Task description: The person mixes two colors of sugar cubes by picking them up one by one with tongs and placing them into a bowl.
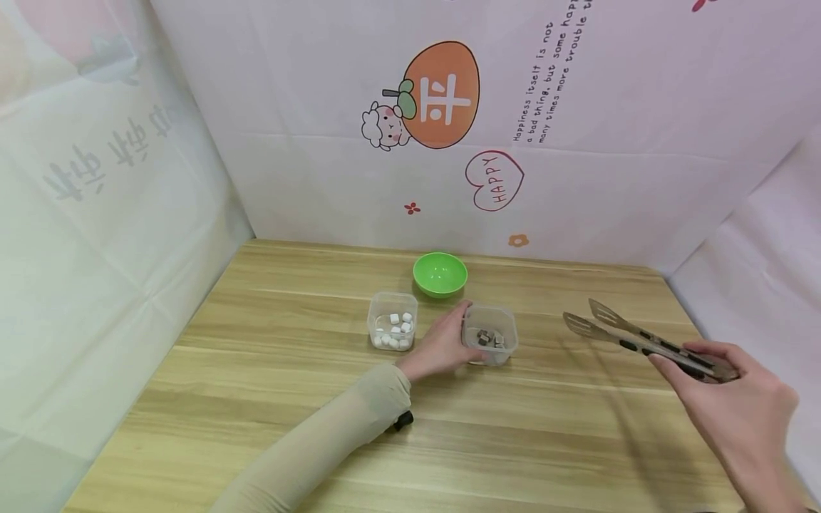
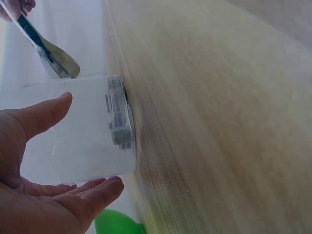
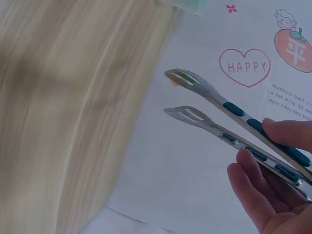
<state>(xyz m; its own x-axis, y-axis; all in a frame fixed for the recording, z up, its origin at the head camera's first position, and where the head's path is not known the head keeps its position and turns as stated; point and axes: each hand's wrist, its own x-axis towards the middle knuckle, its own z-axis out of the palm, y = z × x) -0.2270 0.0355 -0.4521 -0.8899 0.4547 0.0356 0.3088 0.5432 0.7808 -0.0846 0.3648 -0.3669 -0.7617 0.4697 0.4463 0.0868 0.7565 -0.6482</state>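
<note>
My L forearm (image 1: 321,434), sleeved to the L wrist (image 1: 409,367), reaches fwd & across to my R. L hand (image 1: 445,345) is in a wide C-grip: L thumb (image 2: 48,114) on the near side, L fingers (image 2: 97,197) on the far. R hand (image 1: 744,395) is up in the air, well apart from L, R wrist (image 1: 770,474) bare, R thumb (image 3: 290,134) opp. bent R fingers (image 3: 248,190), gripping.

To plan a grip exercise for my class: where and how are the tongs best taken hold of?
I'd take the tongs by the dark pads on their arms, from the right: the arms converge that way, while the slotted heads point left and stand apart. Thumb on one arm, fingers on the other, as the right hand shows, should squeeze well.
</note>
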